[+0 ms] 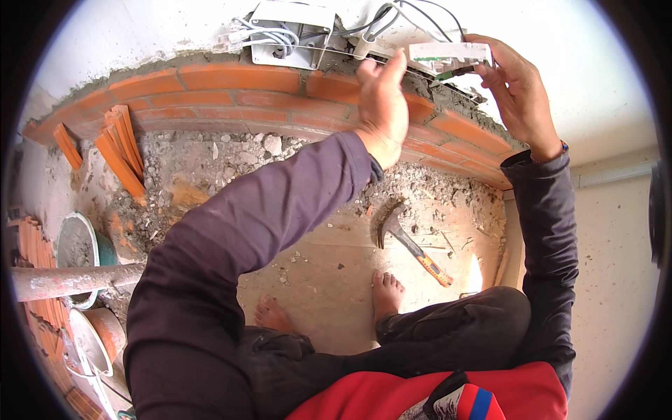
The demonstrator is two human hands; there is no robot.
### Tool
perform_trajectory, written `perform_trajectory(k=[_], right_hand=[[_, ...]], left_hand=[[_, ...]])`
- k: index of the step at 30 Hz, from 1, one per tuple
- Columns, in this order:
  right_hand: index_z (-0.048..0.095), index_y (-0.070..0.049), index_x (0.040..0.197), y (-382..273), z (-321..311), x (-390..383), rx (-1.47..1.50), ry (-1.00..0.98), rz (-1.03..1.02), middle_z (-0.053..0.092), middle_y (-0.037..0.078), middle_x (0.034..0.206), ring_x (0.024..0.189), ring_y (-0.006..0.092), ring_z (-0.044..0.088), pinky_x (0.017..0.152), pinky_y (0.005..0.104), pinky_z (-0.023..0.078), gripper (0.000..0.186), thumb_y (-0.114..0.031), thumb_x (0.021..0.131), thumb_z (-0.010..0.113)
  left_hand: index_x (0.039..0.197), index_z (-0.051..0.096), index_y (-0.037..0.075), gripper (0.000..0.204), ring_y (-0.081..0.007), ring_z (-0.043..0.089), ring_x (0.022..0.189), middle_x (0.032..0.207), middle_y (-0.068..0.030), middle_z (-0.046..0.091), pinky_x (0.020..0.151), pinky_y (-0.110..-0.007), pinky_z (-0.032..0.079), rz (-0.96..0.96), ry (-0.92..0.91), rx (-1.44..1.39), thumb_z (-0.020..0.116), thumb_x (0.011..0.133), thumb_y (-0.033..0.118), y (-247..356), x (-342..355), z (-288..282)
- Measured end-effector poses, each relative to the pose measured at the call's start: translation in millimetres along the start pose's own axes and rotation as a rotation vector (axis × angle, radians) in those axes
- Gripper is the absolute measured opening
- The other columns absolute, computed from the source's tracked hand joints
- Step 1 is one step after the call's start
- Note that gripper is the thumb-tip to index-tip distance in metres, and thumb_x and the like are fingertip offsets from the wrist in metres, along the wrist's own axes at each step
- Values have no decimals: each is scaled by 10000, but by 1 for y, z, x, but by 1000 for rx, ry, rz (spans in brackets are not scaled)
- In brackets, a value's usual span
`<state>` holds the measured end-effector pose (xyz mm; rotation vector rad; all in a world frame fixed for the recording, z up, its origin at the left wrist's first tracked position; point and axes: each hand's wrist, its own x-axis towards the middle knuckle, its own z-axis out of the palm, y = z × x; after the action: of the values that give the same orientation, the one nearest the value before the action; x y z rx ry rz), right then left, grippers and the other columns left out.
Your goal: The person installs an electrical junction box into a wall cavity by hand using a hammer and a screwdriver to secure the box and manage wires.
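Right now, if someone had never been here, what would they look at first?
Probably the orange brick wall running across the upper part, with the right hand holding a white piece above it. Next, maybe the hammer with the orange-and-black handle, lying on the floor ahead and to the right of the bare right foot.

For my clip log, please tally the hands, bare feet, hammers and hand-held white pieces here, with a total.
Hands: 2 (left hand, right hand)
Bare feet: 2 (left foot, right foot)
Hammer: 1
White piece, in the right hand's grip: 1
Total: 6
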<state>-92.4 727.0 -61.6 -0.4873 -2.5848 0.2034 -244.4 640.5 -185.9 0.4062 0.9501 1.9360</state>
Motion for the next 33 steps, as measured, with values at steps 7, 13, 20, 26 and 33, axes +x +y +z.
perform_trajectory(k=[7, 13, 20, 26, 33], right_hand=[[657, 1, 1237, 24, 18, -8, -23, 141, -38, 718, 174, 1037, 848, 317, 697, 773, 366, 550, 281, -5, 955, 651], [654, 13, 1216, 20, 34, -4, -100, 217, -152, 705, 196, 1006, 870, 373, 701, 739, 396, 559, 335, 55, 884, 657], [646, 36, 1215, 17, 36, -7, -66, -64, -72, 702, 224, 1041, 879, 374, 704, 775, 406, 549, 319, 11, 898, 672], [639, 42, 1219, 29, 32, -2, 318, -293, 210, 710, 131, 969, 850, 193, 671, 800, 367, 542, 308, -52, 932, 697], [659, 3, 1191, 58, 43, 6, 502, -541, 188, 717, 48, 985, 874, 124, 631, 851, 313, 518, 242, -78, 964, 684]], left_hand=[[1173, 594, 183, 333, -186, 510, 1172, 1195, -15, 653, 1035, -415, 320, -34, -99, -63, 618, 966, 443, 0, 2, -10], [1132, 603, 205, 214, -148, 513, 1133, 1197, 21, 640, 991, -377, 334, -21, -131, -44, 623, 960, 330, -2, -5, -18], [1122, 604, 188, 185, -121, 516, 1104, 1222, 37, 595, 965, -342, 338, 120, -222, 21, 623, 937, 197, -4, -7, -28], [1288, 480, 121, 486, -188, 518, 1252, 1297, -65, 590, 1083, -383, 367, 275, -359, 216, 661, 854, -1, -8, -5, -34], [1323, 417, 44, 465, -160, 632, 1087, 1210, -116, 625, 960, -328, 494, 524, -419, 495, 716, 977, 126, -25, 12, -55]])
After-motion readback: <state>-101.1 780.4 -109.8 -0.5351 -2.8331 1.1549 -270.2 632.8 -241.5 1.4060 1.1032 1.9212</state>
